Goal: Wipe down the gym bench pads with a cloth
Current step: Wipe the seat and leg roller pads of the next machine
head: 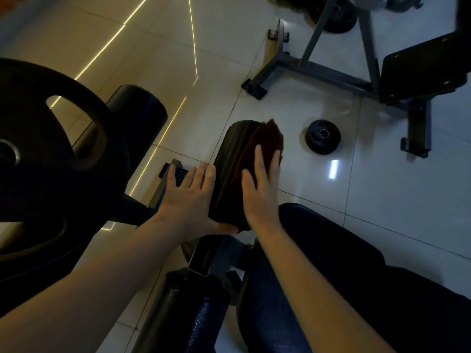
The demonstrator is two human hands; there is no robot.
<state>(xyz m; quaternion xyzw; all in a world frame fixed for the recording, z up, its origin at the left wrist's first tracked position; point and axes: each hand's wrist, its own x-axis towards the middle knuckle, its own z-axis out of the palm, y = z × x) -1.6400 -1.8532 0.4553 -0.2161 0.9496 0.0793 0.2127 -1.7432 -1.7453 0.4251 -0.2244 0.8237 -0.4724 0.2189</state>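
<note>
A black cylindrical roller pad [229, 159] of the bench sticks out ahead of me. A dark brown cloth [265, 138] is draped over its right side. My right hand [262, 184] lies flat on the cloth with straight fingers, pressing it against the pad. My left hand [188, 194] rests against the pad's left side, fingers spread and straight, thumb under the pad's near end. A second roller pad [139, 108] sits further left. The dark seat pad [344, 276] lies at the lower right.
A large black weight plate [46, 154] fills the left side. A small plate [322, 136] lies on the tiled floor to the right. Another bench's grey frame [318, 70] and black pad [423, 70] stand at the top right. Bench frame tube [204, 258] runs below the hands.
</note>
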